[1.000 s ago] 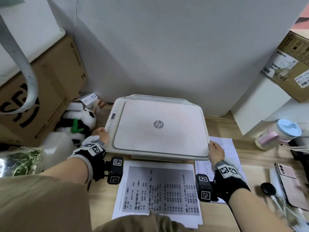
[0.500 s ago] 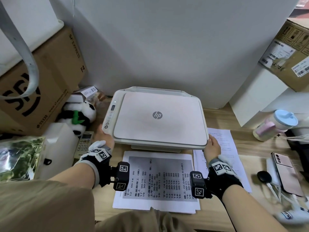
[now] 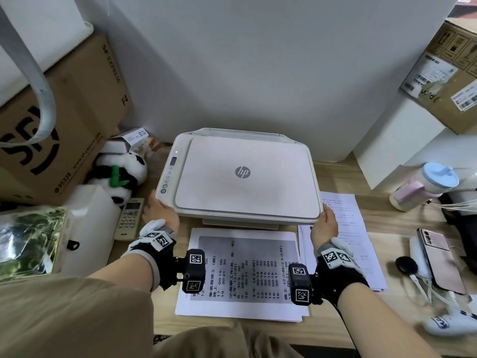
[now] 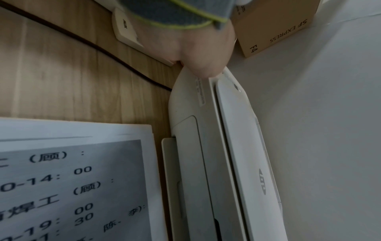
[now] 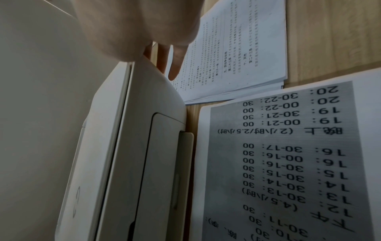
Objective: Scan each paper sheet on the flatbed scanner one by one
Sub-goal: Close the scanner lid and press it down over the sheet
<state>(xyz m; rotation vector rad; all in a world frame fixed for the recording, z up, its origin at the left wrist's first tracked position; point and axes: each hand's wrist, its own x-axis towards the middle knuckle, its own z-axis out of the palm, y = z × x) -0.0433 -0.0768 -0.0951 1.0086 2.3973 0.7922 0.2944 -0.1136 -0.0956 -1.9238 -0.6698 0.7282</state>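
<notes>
The white HP flatbed scanner (image 3: 242,177) (image 4: 237,146) (image 5: 128,146) sits at the back of the wooden desk with its lid down. My left hand (image 3: 160,211) (image 4: 198,48) rests against its front-left corner, and only the heel and thumb side show in the left wrist view. At the front-right corner, my right hand (image 3: 324,224) (image 5: 144,29) touches the scanner with straight fingers (image 5: 175,65) lying down its side. A stack of printed timetable sheets (image 3: 245,270) (image 4: 72,179) (image 5: 288,154) lies in front of the scanner. A second stack of text sheets (image 3: 346,228) (image 5: 237,48) lies to its right.
Left of the scanner are a remote control (image 3: 130,218), a panda plush (image 3: 121,174) and a big cardboard box (image 3: 64,130). On the right stand a white box (image 3: 397,140), a pastel bottle (image 3: 428,184) and a phone (image 3: 438,262) with cables.
My left hand slid from the scanner's control-panel side down to its front-left corner. The right hand stayed at the front-right corner. The head view shifted slightly.
</notes>
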